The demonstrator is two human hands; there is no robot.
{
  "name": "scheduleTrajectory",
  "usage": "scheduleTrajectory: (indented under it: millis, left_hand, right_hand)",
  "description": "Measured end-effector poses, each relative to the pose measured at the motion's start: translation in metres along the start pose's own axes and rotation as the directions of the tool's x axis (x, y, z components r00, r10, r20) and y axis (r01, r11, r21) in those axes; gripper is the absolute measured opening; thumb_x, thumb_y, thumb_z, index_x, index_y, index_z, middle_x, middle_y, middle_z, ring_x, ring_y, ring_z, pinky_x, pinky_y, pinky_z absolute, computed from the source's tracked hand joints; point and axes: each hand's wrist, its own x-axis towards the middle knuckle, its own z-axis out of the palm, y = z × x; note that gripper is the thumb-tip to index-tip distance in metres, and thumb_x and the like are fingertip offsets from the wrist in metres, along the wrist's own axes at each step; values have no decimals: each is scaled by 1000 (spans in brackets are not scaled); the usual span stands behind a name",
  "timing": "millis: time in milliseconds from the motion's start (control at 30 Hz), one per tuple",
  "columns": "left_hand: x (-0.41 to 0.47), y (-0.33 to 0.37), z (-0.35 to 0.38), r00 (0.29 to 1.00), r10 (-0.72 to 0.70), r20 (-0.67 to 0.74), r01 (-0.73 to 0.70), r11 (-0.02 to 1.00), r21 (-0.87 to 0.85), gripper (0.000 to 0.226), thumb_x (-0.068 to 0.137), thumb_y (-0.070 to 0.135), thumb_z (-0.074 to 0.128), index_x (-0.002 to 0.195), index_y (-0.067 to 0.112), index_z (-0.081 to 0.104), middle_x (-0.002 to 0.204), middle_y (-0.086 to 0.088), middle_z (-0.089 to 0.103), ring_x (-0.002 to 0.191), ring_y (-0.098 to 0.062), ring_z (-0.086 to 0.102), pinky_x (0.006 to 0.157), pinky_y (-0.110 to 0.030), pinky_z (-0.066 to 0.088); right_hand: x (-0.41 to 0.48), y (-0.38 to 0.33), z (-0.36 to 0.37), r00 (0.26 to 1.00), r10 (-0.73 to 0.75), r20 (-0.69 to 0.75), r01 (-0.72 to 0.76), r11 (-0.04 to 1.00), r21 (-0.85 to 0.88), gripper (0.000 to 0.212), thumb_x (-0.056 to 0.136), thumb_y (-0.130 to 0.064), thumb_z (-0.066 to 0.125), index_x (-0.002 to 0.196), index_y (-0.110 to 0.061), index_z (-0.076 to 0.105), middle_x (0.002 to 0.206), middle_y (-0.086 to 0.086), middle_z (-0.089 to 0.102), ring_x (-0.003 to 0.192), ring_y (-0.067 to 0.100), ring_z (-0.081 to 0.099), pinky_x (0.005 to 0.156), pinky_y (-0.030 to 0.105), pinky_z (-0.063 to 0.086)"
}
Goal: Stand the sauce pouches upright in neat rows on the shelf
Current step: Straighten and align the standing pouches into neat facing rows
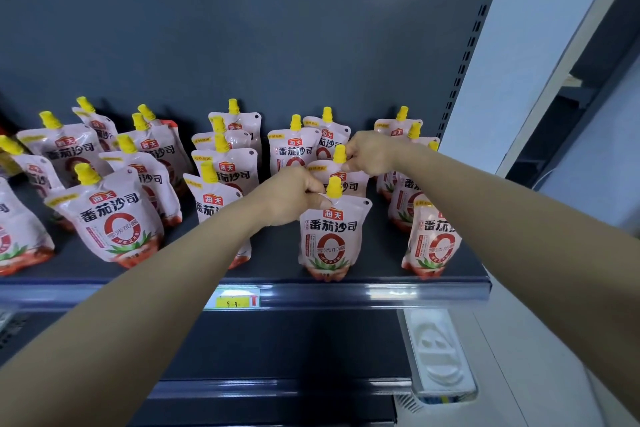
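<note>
Several pink tomato-sauce pouches with yellow caps stand on the dark grey shelf (270,272). My left hand (294,196) pinches the top left corner of the front pouch (330,236), which stands upright at the shelf's front edge. My right hand (372,152) grips the neck of the pouch behind it (346,177), just below its yellow cap. Further pouches stand behind these two in the same column. The pouches at the left (114,222) lean and stand in loose, uneven rows.
The shelf's back panel (242,45) rises behind the pouches. A yellow price tag (232,302) sits in the front rail. More pouches (433,239) stand at the right end near the slotted upright. A white object (438,354) lies on a lower level at the right.
</note>
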Motion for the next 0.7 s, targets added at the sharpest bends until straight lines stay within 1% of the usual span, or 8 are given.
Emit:
scheduleTrajectory:
  millis: [133, 233, 367, 467, 533, 600, 633, 700]
  left_hand:
    - [0, -1, 5, 1000, -6, -13, 6, 1000, -5, 14, 85, 15, 62, 92, 7, 73, 87, -1, 70, 85, -14, 62, 72, -20, 49]
    - [-1, 1, 5, 1000, -1, -3, 1, 1000, 3, 14, 86, 16, 62, 88, 8, 73, 82, 1, 68, 84, -15, 60, 73, -23, 50]
    - [-2, 7, -5, 989, -38, 142, 29, 998, 61, 23, 86, 21, 62, 93, -1, 69, 102, -19, 68, 95, -28, 63, 82, -37, 53]
    - [-3, 14, -30, 957, -68, 283, 39, 994, 104, 24, 85, 26, 63, 106, 15, 68, 114, -5, 67, 109, -20, 60, 94, -35, 51]
    - [-1, 17, -50, 978, -47, 201, 38, 998, 49, 21, 85, 18, 63, 105, 24, 67, 106, 8, 69, 100, -7, 62, 88, -17, 49]
    - [7, 18, -60, 999, -35, 21, 34, 999, 41, 22, 86, 11, 61, 102, 24, 66, 95, 15, 66, 83, 2, 61, 68, -3, 45]
    - [12, 18, -61, 998, -36, -59, 40, 997, 67, 22, 86, 10, 61, 103, 23, 65, 95, 14, 64, 80, 3, 59, 65, -4, 43]
    - [23, 16, -55, 990, -53, -129, 69, 990, 121, 25, 86, 12, 62, 109, 19, 63, 100, 9, 60, 83, -4, 58, 69, -13, 42]
  right_hand:
    - [2, -3, 3, 1000, -2, -25, 1, 999, -41, 27, 98, -23, 49, 87, -3, 62, 84, 10, 48, 79, 22, 45, 67, 29, 35]
    - [4, -4, 4, 999, 10, -37, -12, 999, -44, 25, 98, -21, 48, 89, -3, 63, 85, 9, 49, 78, 21, 46, 57, 26, 32]
    - [4, 0, 2, 1000, -16, 10, 16, 1000, -26, 27, 96, -20, 50, 103, 1, 66, 86, 9, 50, 80, 20, 46, 65, 28, 36]
    - [1, 9, -12, 991, -12, 133, -1, 996, 94, 21, 89, -8, 53, 108, -11, 63, 91, 2, 57, 86, 21, 55, 69, 25, 45]
    - [2, 16, -27, 987, -3, 160, -39, 965, 258, 36, 87, 3, 50, 117, -13, 61, 102, 4, 63, 93, 22, 61, 76, 28, 53]
    - [10, 22, -41, 995, 15, 96, -52, 918, 392, 39, 90, 5, 46, 125, -8, 58, 115, 10, 66, 103, 23, 64, 89, 34, 54]
    - [16, 24, -47, 999, 27, 43, -42, 917, 397, 38, 91, 4, 47, 125, -7, 58, 117, 12, 66, 105, 24, 64, 89, 34, 55]
    - [29, 23, -53, 998, 33, -49, -16, 948, 319, 35, 89, 0, 52, 123, -4, 60, 121, 17, 65, 110, 30, 63, 91, 38, 55]
